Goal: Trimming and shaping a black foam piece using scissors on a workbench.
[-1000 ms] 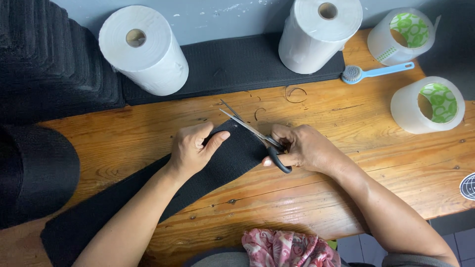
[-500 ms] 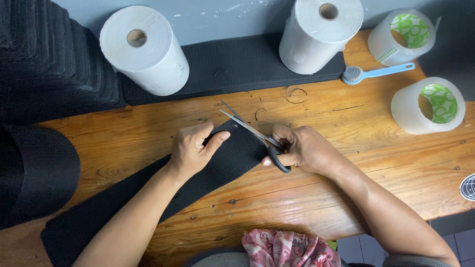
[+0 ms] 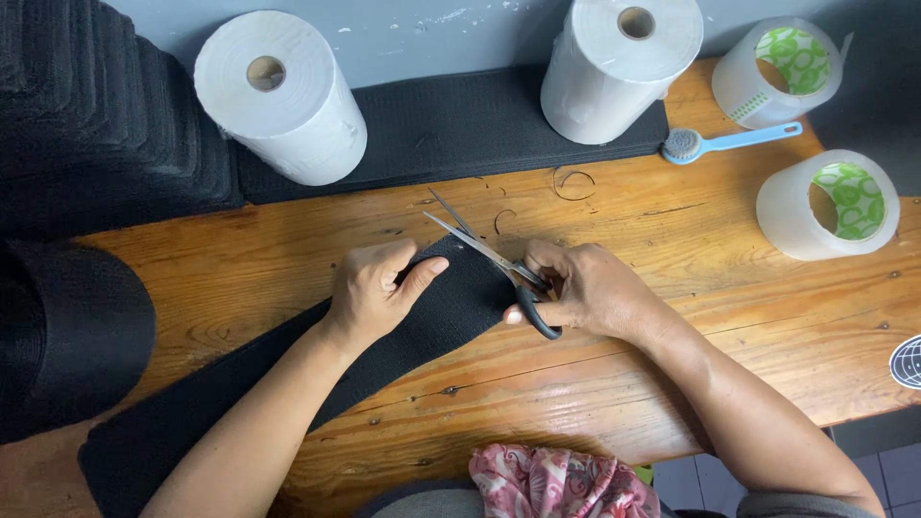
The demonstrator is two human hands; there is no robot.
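Observation:
A long black fabric strip (image 3: 288,384) lies diagonally across the wooden table (image 3: 767,317). My left hand (image 3: 379,288) presses down on the strip near its upper end, fingers curled and thumb stretched out. My right hand (image 3: 585,288) grips black-handled scissors (image 3: 494,259) at the strip's end. The blades are parted and point up and to the left over the fabric's edge.
Two white paper rolls (image 3: 283,96) (image 3: 619,62) stand at the back on a black mat (image 3: 451,125). Two tape rolls (image 3: 830,201) (image 3: 777,67) and a blue brush (image 3: 715,144) sit at the right. Stacked black fabric (image 3: 86,125) fills the left. Pink patterned cloth (image 3: 556,480) lies at the near edge.

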